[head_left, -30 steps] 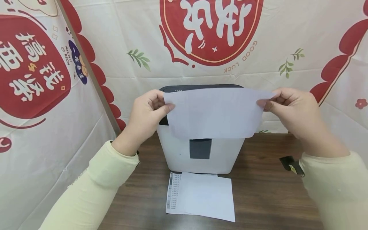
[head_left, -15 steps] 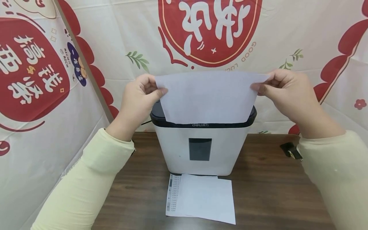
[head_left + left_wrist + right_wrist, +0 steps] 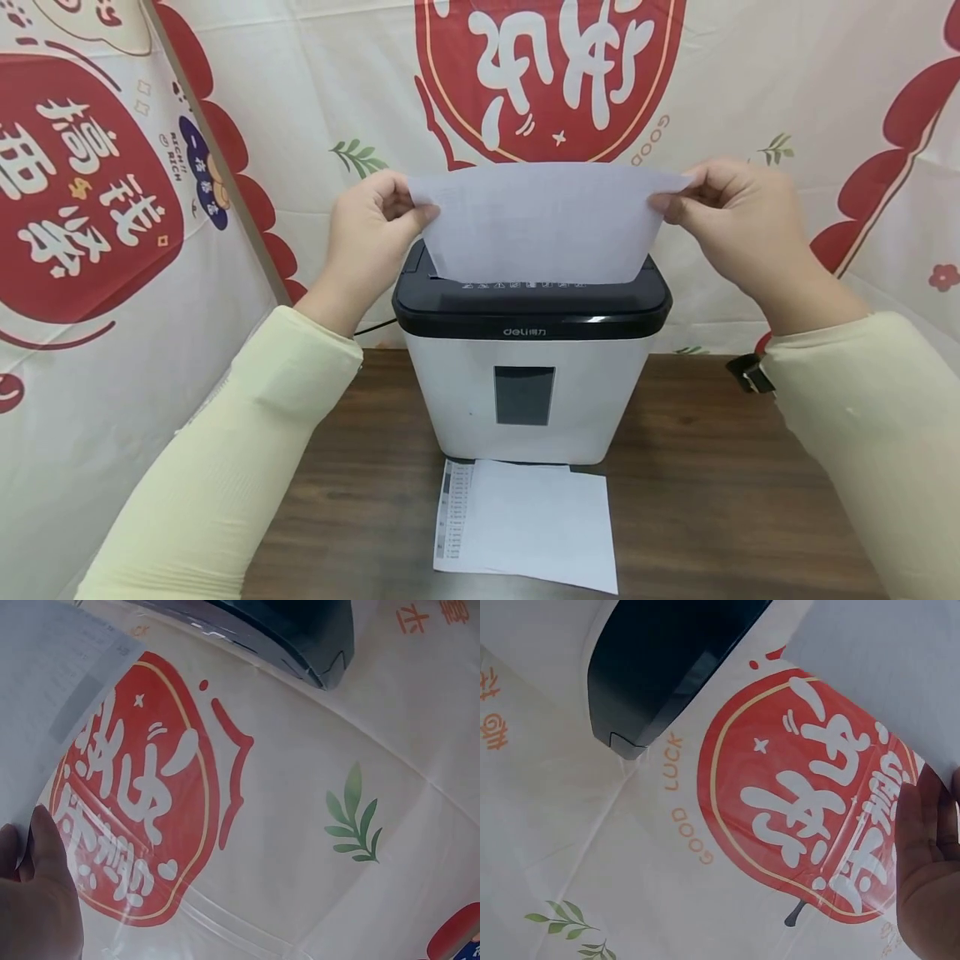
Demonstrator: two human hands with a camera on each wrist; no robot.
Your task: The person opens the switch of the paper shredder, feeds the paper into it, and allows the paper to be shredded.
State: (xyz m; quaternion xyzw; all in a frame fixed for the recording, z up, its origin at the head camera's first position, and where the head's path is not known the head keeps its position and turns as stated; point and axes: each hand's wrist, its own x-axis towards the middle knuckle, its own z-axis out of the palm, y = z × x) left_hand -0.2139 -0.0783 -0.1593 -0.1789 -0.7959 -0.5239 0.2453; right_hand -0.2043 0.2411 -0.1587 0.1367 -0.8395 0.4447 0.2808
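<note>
The left hand [image 3: 367,242] and the right hand [image 3: 750,229] each pinch an upper corner of one sheet of paper [image 3: 536,221] between thumb and fingers, holding it stretched between them. The sheet hangs above the black lid [image 3: 532,312] of a white shredder [image 3: 461,400], its lower edge in front of the lid's rear part; whether the two touch cannot be told. Faint print and a grey band show on the sheet in the left wrist view. The shredder stands upright near the middle of the tabletop's [image 3: 697,467] back edge, a dark window [image 3: 524,396] in its front. Before its base, on the tabletop, lie loose papers [image 3: 536,525], overlapping, with a printed strip along their left edge. Pale yellow sleeves [image 3: 225,467] cover both forearms. Behind the tabletop's back edge hangs a white cloth [image 3: 315,100] with red designs and green leaves.
</note>
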